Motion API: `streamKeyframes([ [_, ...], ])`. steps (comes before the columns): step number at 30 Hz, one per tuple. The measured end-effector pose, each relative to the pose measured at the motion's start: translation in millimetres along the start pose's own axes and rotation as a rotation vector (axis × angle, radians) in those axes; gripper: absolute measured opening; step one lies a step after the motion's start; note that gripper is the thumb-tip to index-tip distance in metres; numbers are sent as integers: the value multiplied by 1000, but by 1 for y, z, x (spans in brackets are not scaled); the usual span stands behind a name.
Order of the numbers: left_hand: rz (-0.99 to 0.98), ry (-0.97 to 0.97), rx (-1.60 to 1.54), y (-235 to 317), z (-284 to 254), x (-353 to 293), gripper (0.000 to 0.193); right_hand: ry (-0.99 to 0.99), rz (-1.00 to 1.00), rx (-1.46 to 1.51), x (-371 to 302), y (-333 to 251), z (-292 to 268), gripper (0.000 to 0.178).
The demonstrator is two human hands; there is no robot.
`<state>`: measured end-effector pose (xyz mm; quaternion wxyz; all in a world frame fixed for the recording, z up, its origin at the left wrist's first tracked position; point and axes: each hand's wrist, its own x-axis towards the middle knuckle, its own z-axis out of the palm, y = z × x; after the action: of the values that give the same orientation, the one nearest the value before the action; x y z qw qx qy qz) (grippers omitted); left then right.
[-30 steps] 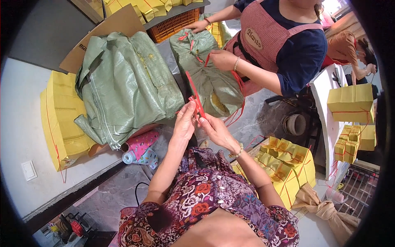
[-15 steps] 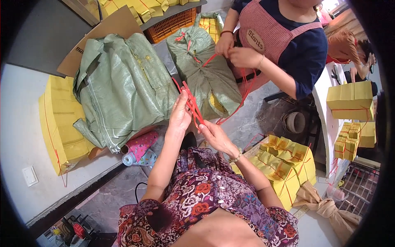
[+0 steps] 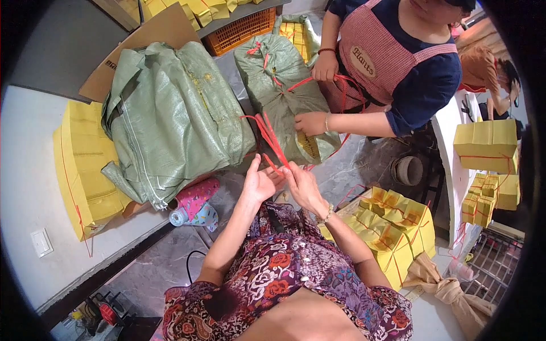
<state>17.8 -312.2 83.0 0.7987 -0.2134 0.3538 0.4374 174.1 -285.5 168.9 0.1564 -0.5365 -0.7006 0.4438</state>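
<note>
My right hand (image 3: 303, 186) is closed on a bundle of red plastic strands (image 3: 272, 138), pinched under the thumb, their loose ends pointing up and away. Beside it, my left hand (image 3: 263, 183) is turned palm up, thumb and fingers apart, its fingertips close to the strands. Just beyond lies a stuffed green woven sack (image 3: 278, 68), its top gathered with red strand and yellow contents showing at its near end. A co-worker in a checked apron (image 3: 369, 48) rests one hand (image 3: 311, 123) on this sack and has the other hand (image 3: 325, 67) at more red strand.
A larger green woven sack (image 3: 176, 119) stands at the left beside yellow paper stacks (image 3: 91, 159). Tied yellow bundles (image 3: 398, 221) sit at my right, others (image 3: 486, 142) on a white table. Patterned rolls (image 3: 196, 202) lie on the floor. An orange crate (image 3: 242, 34) is at the back.
My left hand has come off the strands and moved down, opening; my right hand keeps them. The co-worker's one hand has moved down onto the sack's near end.
</note>
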Motion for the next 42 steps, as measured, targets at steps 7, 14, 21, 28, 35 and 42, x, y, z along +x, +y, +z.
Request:
streamKeyframes([
  [7, 360, -134, -140, 55, 28, 10, 34, -91, 15, -1, -21, 13, 1, 21],
  [14, 624, -185, 111, 89, 17, 12, 29, -181, 87, 11, -41, 24, -3, 24],
  [21, 1046, 227, 861, 35, 39, 3, 24, 51, 45, 151, -9, 11, -15, 30],
  [28, 1104, 435, 1162, 5, 47, -9, 25, 273, -53, 265, 18, -18, -18, 29],
  [35, 1026, 268, 911, 10, 48, -6, 26, 39, 19, 69, 14, -10, -5, 26],
  [42, 772, -45, 533, -16, 72, -9, 29, 5, 36, -28, 13, 5, 22, 26],
])
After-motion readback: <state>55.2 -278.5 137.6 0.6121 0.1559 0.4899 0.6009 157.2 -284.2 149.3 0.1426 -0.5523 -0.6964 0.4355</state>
